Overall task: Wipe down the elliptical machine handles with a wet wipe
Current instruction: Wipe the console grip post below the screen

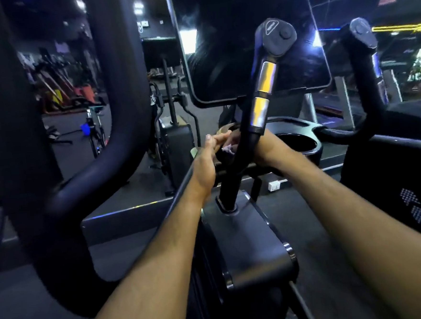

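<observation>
A black inner handle [261,86] of the elliptical rises in the middle, with two shiny metal sensor bands and a button pad on top. Behind its lower stem, a small pale wet wipe [228,148] shows between my hands. My left hand [208,159] reaches forward left of the stem with fingers straight, fingertips near the wipe. My right hand [258,146] reaches behind the stem; its fingers are mostly hidden, and they seem to hold the wipe. A second inner handle [364,56] stands at the right. The thick outer moving handle [125,90] curves at the left.
The dark console screen [246,44] sits above the hands. A black cup-holder tray [300,138] lies just right of them. The machine's body cover [249,236] is below. Other gym machines and a dark floor show at the back left.
</observation>
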The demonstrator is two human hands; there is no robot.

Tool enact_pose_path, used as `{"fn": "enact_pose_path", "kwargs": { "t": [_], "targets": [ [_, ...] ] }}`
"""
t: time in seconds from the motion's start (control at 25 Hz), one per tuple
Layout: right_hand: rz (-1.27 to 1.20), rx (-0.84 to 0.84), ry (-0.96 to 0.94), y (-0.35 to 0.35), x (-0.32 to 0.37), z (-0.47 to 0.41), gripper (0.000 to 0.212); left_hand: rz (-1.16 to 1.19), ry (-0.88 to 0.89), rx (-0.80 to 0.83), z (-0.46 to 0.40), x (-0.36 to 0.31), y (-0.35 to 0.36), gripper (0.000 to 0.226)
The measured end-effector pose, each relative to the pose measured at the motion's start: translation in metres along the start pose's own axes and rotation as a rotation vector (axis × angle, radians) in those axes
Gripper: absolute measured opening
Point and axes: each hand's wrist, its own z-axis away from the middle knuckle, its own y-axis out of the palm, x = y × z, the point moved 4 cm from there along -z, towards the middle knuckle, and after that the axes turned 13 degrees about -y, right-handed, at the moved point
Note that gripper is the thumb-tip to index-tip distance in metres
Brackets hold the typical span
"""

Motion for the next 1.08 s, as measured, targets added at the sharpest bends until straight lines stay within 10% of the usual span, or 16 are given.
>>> {"fn": "enact_pose_path", "kwargs": {
  "t": [0.36,0.68,0.88,1.08],
  "targets": [
    [-0.114,-0.151,0.012,0.001,0.002,0.003,0.020,-0.023,-0.030,0.126,-0.002,-0.001,-0.005,0.070],
    [-0.027,0.469,-0.017,-0.014,0.050,0.005,0.010,-0.034,-0.045,0.160,-0.001,0.001,0.001,0.062],
    [-0.371,0.401,0.219,-0.031,0.043,0.014,0.044,-0.015,-0.025,0.173,0.003,-0.002,0.007,0.060],
    [-0.006,0.546,0.026,-0.011,0.063,0.004,0.031,0.112,-0.058,0.237,-0.001,0.001,0.008,0.061]
  ]
}}
